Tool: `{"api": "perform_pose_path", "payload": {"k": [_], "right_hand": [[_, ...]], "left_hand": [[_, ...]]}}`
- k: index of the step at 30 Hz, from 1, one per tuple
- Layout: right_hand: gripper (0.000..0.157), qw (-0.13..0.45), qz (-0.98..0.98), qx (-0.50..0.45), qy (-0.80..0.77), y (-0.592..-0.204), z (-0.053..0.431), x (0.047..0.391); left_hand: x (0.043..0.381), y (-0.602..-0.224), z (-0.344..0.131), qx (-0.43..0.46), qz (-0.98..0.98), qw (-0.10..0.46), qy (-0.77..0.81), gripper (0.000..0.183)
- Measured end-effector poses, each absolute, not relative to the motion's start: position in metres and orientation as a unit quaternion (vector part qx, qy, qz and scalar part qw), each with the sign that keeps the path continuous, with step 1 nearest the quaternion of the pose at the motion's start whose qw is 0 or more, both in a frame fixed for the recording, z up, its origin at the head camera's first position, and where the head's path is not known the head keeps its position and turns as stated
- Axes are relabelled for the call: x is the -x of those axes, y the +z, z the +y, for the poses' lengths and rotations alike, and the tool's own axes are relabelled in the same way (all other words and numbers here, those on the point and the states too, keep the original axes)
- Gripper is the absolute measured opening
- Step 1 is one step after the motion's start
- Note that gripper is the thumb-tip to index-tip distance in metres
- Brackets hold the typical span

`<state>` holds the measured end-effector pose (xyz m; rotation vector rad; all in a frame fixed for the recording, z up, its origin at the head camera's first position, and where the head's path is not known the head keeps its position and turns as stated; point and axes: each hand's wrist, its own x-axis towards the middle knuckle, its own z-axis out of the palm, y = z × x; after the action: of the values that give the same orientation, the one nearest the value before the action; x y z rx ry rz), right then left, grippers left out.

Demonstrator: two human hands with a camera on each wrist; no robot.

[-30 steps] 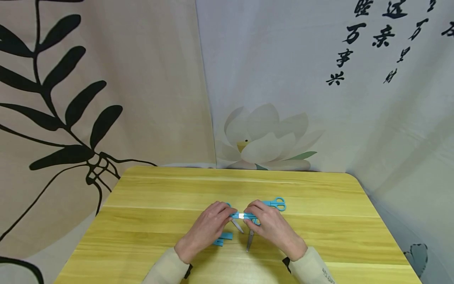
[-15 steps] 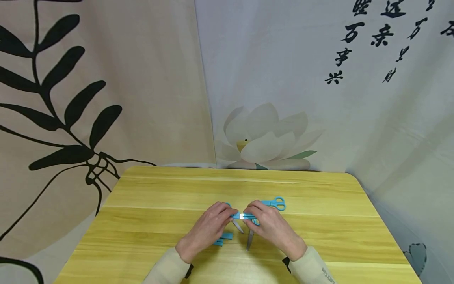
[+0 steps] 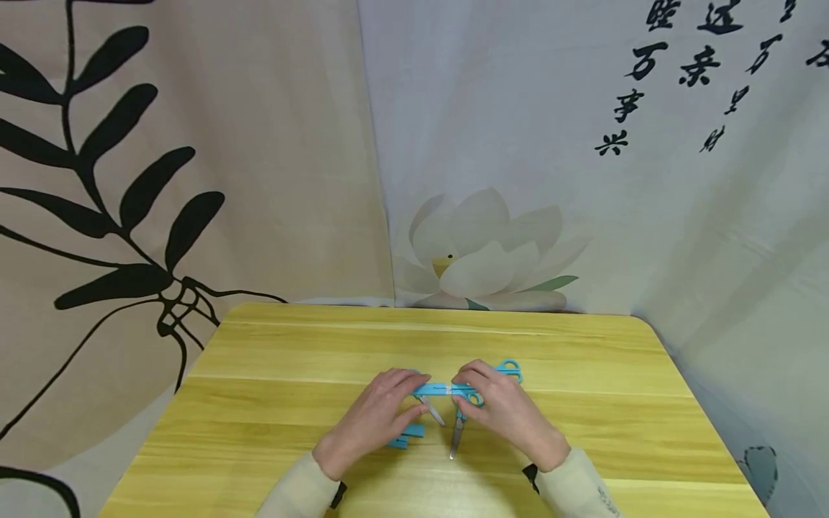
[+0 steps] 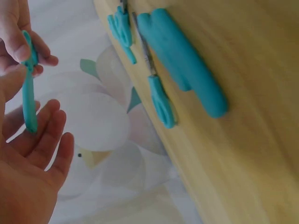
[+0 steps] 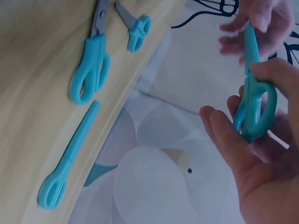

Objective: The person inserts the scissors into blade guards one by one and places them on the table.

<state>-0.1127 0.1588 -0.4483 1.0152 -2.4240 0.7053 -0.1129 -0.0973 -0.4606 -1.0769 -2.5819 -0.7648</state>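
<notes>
The work in hand looks like sheathing scissors, and it seems about half done. One pair, the sheathed scissors (image 5: 70, 156), lies covered on the desk (image 3: 602, 403), closest of the loose things to the far edge and right of the middle. A second pair, the held scissors (image 5: 259, 107), is up above the middle of the desk, its blue sheath (image 3: 429, 389) almost home: the head view shows a narrow pale strip, probably blade, between sheath and handles. The right hand (image 3: 508, 410) pinches this pair by the handle end, thumb near the joint. The left hand (image 3: 365, 414) stands apart from it, fingers fairly straight and touching the sheath's tip end, thumb away below. Judging by what lies out, two pairs are left: the large bare-bladed scissors (image 5: 96, 50), blades toward the near edge, and the small bare-bladed scissors (image 5: 137, 33), to their left. As for containers, only the sheaths serve: two are filled or nearly so by blades, while a long loose sheath (image 4: 194, 65) and a short loose sheath (image 4: 160, 49) lie side by side, nearer the left edge; their insides are hidden, but they probably await the bare blades.
</notes>
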Motion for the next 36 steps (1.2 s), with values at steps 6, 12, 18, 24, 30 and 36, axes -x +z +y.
{"api": "perform_pose_path", "payload": {"k": [6,12,18,24,30,36], "right_hand": [[0.024,0.199,-0.875,-0.358,0.258,-0.446,0.165,0.114],[0.028,0.174,-0.884,-0.357,0.247,-0.446,0.166,0.113],[0.021,0.171,-0.884,-0.363,0.240,-0.447,0.161,0.111],[0.026,0.173,-0.887,-0.361,0.230,-0.447,0.157,0.111],[0.027,0.170,-0.888,-0.360,0.229,-0.447,0.155,0.112],[0.025,0.161,-0.891,-0.354,0.234,-0.446,0.154,0.112]], "left_hand": [[0.113,-0.464,-0.100,0.368,-0.877,0.162,-0.265,0.031],[0.116,-0.467,-0.099,0.385,-0.862,0.204,-0.258,0.031],[0.116,-0.469,-0.099,0.391,-0.851,0.212,-0.280,0.031],[0.116,-0.469,-0.101,0.389,-0.850,0.205,-0.292,0.030],[0.116,-0.468,-0.101,0.390,-0.847,0.203,-0.298,0.029],[0.118,-0.467,-0.101,0.394,-0.840,0.210,-0.309,0.026]]}}
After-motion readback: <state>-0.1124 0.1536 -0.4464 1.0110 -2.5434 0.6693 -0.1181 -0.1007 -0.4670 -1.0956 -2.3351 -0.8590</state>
